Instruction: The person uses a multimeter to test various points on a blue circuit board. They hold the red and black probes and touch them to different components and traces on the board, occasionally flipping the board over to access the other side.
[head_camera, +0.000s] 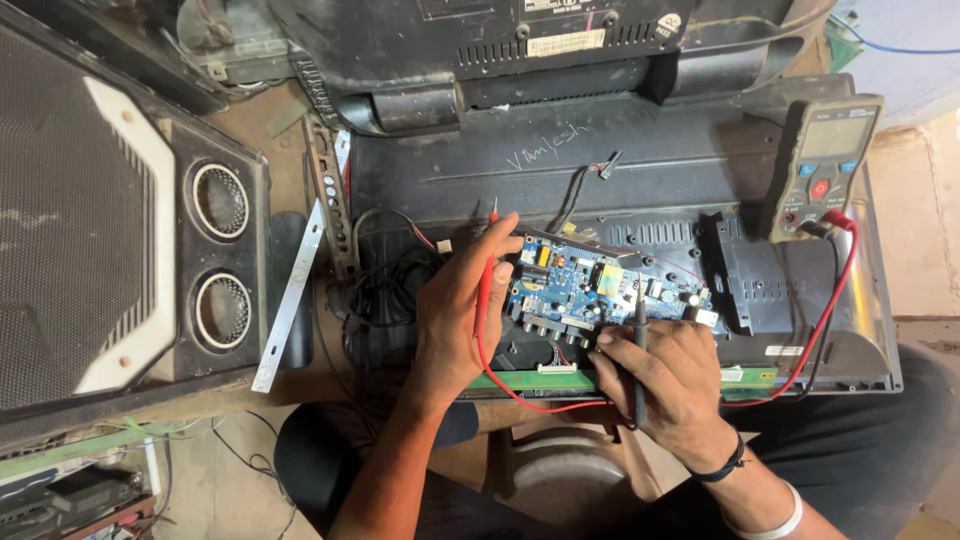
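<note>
Both forearms enter from the bottom edge and converge on the blue board (600, 285), which serves as the landmark below.

Right hand (670, 375): sits just below the board's lower right edge. Its fingers are closed around the black probe (640, 350), held like a pen with the shaft nearly upright. The tip points up onto the board's right half, a posture suited to precise contact on a small point. A dark band and a white bangle (775, 525) sit on this wrist.

Left hand (455, 310): lies against the board's left edge. Thumb and fingers pinch the red probe (488, 285), its tip rising above the fingers just left of the board; whether that tip touches anything cannot be told. The heel of the hand appears to rest on the black cable bundle (385, 285), probably for steadiness.

Leads: the red lead (810, 345) loops below the board, then climbs right to the meter (825, 165).

Meter: leans upright to the upper right of the board, display facing the wearer so readings stay in view while both hands are occupied.

Board: lies flat on the dark back panel (640, 165), component side up, connectors along its lower edge.

Surroundings: a speaker cabinet (130, 230) stands well left of the board; a metal strip (290, 300) lies between them.
</note>
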